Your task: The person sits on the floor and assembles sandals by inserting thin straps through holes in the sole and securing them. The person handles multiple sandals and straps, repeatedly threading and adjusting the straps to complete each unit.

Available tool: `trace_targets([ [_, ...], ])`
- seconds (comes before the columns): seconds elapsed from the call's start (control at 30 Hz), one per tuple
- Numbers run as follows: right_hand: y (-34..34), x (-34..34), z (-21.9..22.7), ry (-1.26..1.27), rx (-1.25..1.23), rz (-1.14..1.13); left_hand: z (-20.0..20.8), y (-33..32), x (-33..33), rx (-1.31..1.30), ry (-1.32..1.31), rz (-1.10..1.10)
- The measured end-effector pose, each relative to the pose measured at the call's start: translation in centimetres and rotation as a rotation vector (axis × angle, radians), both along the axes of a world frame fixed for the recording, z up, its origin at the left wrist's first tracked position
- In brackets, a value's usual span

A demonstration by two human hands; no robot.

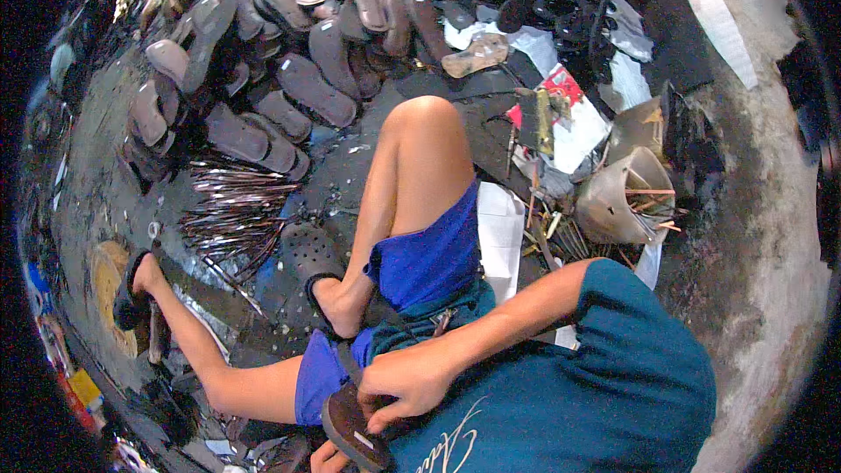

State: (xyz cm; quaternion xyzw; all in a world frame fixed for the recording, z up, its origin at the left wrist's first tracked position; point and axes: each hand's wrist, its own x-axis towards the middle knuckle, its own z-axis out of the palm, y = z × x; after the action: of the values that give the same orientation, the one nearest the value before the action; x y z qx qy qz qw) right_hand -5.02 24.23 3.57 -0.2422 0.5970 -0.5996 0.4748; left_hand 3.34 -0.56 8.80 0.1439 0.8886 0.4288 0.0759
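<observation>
- Sandal (337, 429), dark brown with a small pale tag, held low at the lap near the lower edge of the view, tilted against the shirt (596, 377) and blue shorts (434, 250).
- Right hand (403, 383): gripping, fingers bent over the sandal's upper side; the forearm crosses the body, a posture that probably lets the torso steady the piece.
- Left hand (326, 458): only fingers show, beneath the sandal, apparently as a support; whether they close on it cannot be told.
- Legs: one knee raised, the other leg spread to the left, its foot beside a wooden block (131, 346); the stance seems to frame the lap as a holding place.
- Soles (317, 90): brown, overlapping in an arc beyond the feet, presumably stacked so to save floor room.
- Dark strips (236, 206): laid roughly parallel near the grey clog (311, 254), perhaps to keep them sorted.
- Margins: elbow room on the right is bounded at knee side by a white sheet (501, 236) and a tilted bucket (604, 201) of sticks; pale floor (780, 236) lies farther right. Shirt and thigh hem in the sandal most closely.
</observation>
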Motion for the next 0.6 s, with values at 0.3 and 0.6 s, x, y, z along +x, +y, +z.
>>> trace_targets([
  [0.3, -2.4, 0.0, -2.9, 0.635, -0.007, -0.121, -4.8, -0.1, -2.4, 0.027, 0.216, 0.237],
  [0.6, -3.9, -5.1, -3.3, 0.73, 0.175, -0.234, -8.5, 2.4, -2.7, 0.52, -0.089, 0.611],
])
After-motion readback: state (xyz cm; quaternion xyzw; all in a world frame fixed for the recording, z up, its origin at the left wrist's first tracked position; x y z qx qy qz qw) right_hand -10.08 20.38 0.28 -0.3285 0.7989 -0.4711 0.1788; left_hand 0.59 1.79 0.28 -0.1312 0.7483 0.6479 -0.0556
